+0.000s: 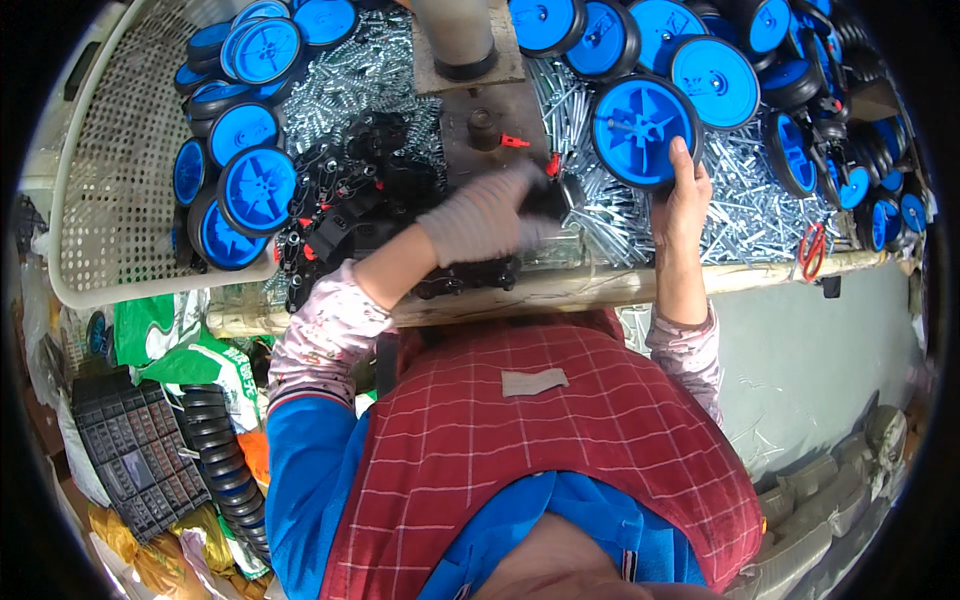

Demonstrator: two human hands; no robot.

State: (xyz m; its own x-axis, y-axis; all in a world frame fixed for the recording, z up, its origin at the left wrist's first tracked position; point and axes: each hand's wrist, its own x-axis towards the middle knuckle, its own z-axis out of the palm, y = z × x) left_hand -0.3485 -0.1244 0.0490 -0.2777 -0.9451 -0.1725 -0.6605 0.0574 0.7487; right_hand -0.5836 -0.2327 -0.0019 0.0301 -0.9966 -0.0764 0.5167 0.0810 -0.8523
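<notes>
My right hand (684, 200) grips a blue wheel (636, 135) with a black tyre, thumb on its face and fingers behind the rim. A grey striped glove covers my left hand (485, 215), which is smeared by motion. Close to its fingertips is a black part (550, 195) with a red tab; whether I hold it cannot be made out. Just beyond that hand stands a metal fixture (483, 130) with a round post. Black brackets with red tabs (345, 225) lie heaped to the left of the glove.
Loose springs (350, 75) cover the back left, and metal pins (750, 200) spread on the right. More blue wheels (715, 80) pile up at the back right. A white perforated basket (110, 200) holds wheels. Red-handled scissors (812, 250) hang by the wooden table edge (590, 292).
</notes>
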